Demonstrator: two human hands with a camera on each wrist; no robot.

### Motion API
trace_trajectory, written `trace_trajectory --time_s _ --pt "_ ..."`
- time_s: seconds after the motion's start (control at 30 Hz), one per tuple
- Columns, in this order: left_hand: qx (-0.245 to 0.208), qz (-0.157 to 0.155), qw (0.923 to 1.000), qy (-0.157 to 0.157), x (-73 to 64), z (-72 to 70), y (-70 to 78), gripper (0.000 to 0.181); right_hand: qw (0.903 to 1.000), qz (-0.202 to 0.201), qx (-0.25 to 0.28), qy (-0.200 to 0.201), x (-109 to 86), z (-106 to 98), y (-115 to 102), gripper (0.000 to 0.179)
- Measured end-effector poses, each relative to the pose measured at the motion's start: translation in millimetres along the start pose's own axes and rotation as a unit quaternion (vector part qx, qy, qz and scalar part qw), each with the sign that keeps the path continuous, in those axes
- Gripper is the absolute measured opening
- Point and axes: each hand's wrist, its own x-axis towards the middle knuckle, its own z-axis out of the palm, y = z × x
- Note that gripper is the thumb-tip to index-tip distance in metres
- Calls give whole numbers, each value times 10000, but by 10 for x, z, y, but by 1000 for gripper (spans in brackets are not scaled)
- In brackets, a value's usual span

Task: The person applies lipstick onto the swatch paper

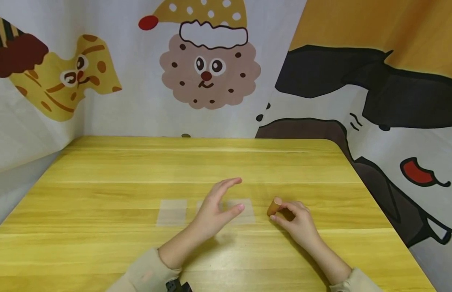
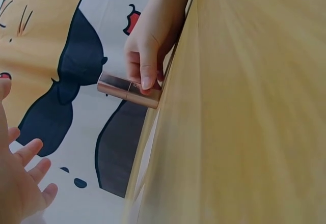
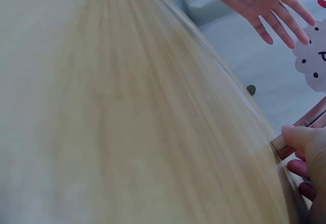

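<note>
With one pale square (image 1: 172, 213) to its left on the tabletop (image 1: 102, 174), hold the left grip (image 1: 215, 213), empty and spread wide, up and out of the way, with another pale square (image 1: 246, 217) showing just past its thumb. Steady the coppery tube (image 1: 274, 207), roughly upright at the fingertips of the right grip (image 1: 300, 223) and pinched there between thumb and fingers, with light, even pressure against tipping. Beneath that pinch, seat the lower end flat (hard to tell whether touching) before loosening, then draw away rightward without nudging.
</note>
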Motion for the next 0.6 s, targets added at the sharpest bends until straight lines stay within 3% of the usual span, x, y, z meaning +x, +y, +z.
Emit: trace_trajectory --time_s 0.4,0.6 --pt "71 -142 9997 -174 3 47 9 56 9995 -251 -35 187 47 57 -4 21" --pt "92 -119 9997 -174 15 53 -7 56 9999 -49 8 130 43 47 -26 20"
